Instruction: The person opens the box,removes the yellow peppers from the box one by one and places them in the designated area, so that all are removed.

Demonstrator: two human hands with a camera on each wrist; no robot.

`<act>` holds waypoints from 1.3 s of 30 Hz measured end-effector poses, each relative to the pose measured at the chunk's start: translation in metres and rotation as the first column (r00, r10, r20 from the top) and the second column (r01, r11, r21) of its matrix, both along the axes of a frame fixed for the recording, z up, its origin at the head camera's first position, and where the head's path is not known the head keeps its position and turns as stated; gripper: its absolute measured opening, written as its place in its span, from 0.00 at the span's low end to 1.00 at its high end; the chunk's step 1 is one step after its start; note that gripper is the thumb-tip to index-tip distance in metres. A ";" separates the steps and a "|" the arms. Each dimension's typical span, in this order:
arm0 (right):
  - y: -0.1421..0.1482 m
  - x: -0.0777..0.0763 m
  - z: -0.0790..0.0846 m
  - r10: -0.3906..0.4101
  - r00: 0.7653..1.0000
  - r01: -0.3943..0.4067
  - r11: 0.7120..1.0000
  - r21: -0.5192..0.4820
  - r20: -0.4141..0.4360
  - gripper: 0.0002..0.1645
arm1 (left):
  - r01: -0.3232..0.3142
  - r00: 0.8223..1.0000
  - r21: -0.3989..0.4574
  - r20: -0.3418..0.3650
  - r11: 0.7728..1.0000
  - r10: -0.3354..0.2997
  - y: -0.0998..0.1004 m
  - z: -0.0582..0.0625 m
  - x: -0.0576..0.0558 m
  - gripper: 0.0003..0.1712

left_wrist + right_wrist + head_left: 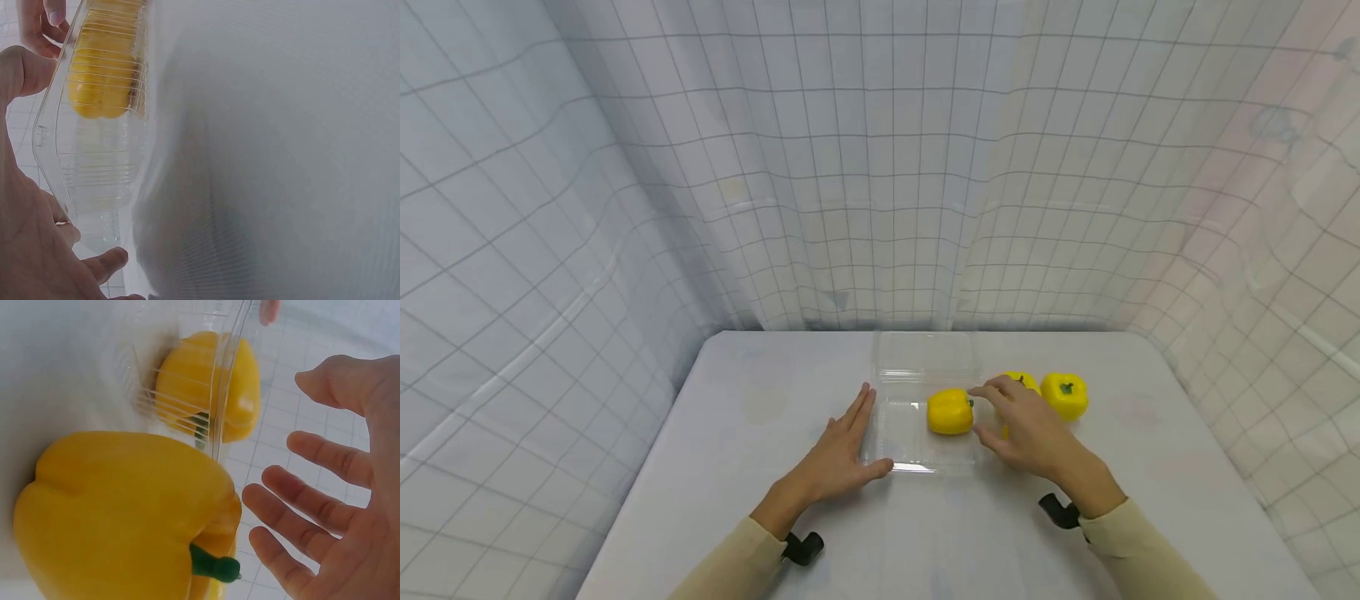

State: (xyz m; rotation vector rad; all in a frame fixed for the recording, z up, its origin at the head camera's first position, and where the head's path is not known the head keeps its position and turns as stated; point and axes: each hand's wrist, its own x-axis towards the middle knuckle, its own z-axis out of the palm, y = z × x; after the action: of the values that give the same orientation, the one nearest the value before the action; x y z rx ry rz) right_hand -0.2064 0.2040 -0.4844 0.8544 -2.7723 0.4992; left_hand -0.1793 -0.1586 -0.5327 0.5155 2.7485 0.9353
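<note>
A clear plastic clamshell box point(891, 450) lies with its lid point(925, 352) folded back toward the far edge. One yellow bell pepper point(949, 412) lies on its side inside, its green stem pointing right. My left hand point(838, 462) rests against the box's left side, fingers straight and thumb at the near corner. Over the box's right edge hovers my right hand point(1030, 425), its fingers spread and apart from the pepper, holding nothing. In the right wrist view another yellow bell pepper point(119, 512) sits outside the box, below that hand.
Right of the box stand more yellow bell peppers, one point(1064, 396) in plain sight and another point(1022, 380) partly behind my right hand. The white table point(760, 400) is bordered by hanging grid-patterned curtains point(880, 183) at the back and both sides.
</note>
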 end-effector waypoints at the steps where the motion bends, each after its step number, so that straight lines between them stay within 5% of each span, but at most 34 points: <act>1: -0.001 0.000 0.001 -0.002 1.000 0.002 1.000 0.003 0.008 0.34 | 0.001 1.000 -0.004 -0.002 1.000 -0.001 0.000 0.000 0.000 0.69; 39: -0.027 -0.002 0.014 0.002 0.984 -0.010 0.999 0.048 0.177 0.39 | 0.000 1.000 -0.009 -0.006 1.000 0.000 0.002 0.002 0.001 0.68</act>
State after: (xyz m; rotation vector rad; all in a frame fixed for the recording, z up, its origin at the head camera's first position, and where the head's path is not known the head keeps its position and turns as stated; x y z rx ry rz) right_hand -0.2080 0.1773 -0.4700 0.8686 -2.9550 0.5344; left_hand -0.1787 -0.1563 -0.5306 0.5179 2.7565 0.9220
